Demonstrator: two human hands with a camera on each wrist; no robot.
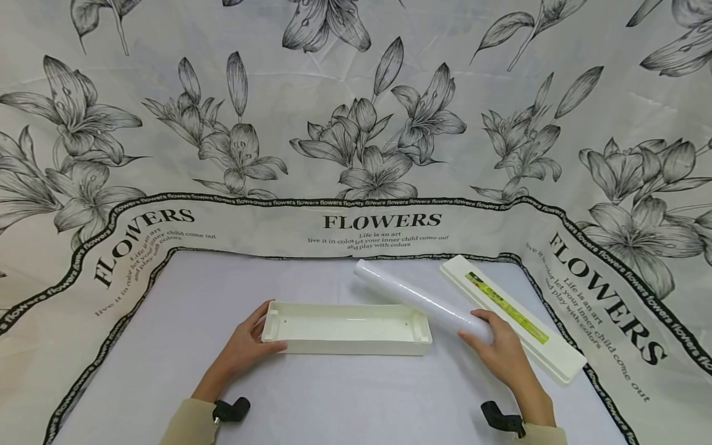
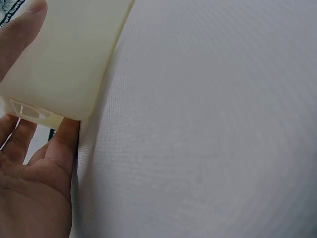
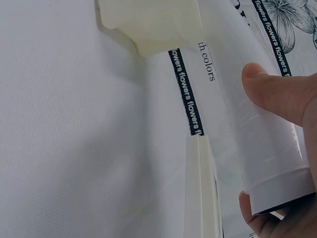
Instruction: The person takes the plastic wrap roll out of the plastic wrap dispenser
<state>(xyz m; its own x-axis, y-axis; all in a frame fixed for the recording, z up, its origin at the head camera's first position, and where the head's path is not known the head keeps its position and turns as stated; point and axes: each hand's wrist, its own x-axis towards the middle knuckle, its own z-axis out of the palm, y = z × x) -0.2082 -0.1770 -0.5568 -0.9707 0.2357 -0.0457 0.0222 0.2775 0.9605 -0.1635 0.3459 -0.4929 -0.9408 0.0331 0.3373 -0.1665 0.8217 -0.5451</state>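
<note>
A long cream plastic box [image 1: 347, 347] lies across the white table, its open top facing up. My left hand [image 1: 245, 343] grips its left end, thumb on the front wall and fingers around the end; the left wrist view shows the same hold on the box [image 2: 69, 59]. In my right hand [image 1: 500, 352] is a roll of clear plastic wrap [image 1: 411, 292], held near its lower right end. The roll slants up and left, its far end beyond the box. The right wrist view shows my thumb on one side of the roll [image 3: 262, 134] and fingers under its end.
A long cream lid [image 1: 559, 358] with a yellow-green label [image 1: 507, 307] lies diagonally at the right, next to the right hand. Behind the white table surface [image 1: 345, 402] hangs a floral cloth [image 1: 250, 225], which also borders both sides.
</note>
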